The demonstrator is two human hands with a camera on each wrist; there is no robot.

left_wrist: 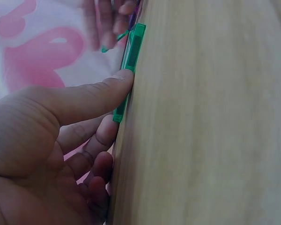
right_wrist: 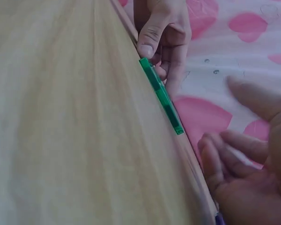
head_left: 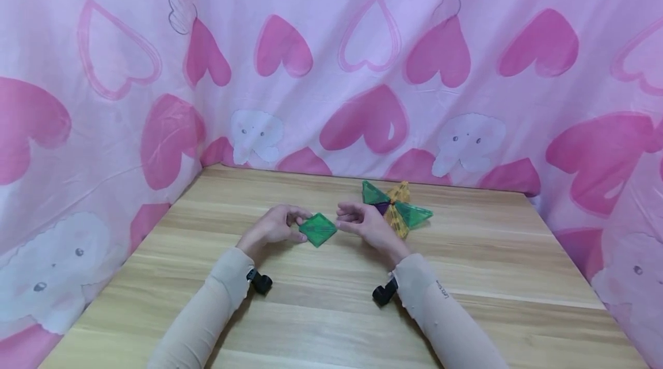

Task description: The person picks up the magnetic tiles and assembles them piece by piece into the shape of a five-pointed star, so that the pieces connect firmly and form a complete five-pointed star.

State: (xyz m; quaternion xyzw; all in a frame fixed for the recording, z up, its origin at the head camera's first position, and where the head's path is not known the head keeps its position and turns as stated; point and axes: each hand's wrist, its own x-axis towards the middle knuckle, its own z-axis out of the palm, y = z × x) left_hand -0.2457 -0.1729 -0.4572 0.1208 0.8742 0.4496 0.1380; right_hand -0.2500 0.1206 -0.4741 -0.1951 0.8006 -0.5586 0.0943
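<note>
A translucent green magnetic tile piece (head_left: pixel 318 229), diamond-shaped with a line across its middle, lies on the table between the hands. The left hand (head_left: pixel 277 225) pinches its left corner; in the left wrist view the thumb (left_wrist: pixel 100 96) is on its near edge (left_wrist: pixel 136 44), with fingers behind. To the right, the right hand (head_left: pixel 365 222) is held just off the opposite corner. Its fingers are loosely bent with nothing between them, and the right wrist view shows a gap between that hand (right_wrist: pixel 253 159) and the green piece (right_wrist: pixel 161 96).
Behind the right hand lies a star-like group of magnetic tiles, with green (head_left: pixel 413 215), orange (head_left: pixel 397 191) and dark purple (head_left: pixel 382 206) pieces meeting at a centre. A wooden table (head_left: pixel 321 317) spreads beneath, bounded by pink heart-print curtains (head_left: pixel 357 69) at the back and sides.
</note>
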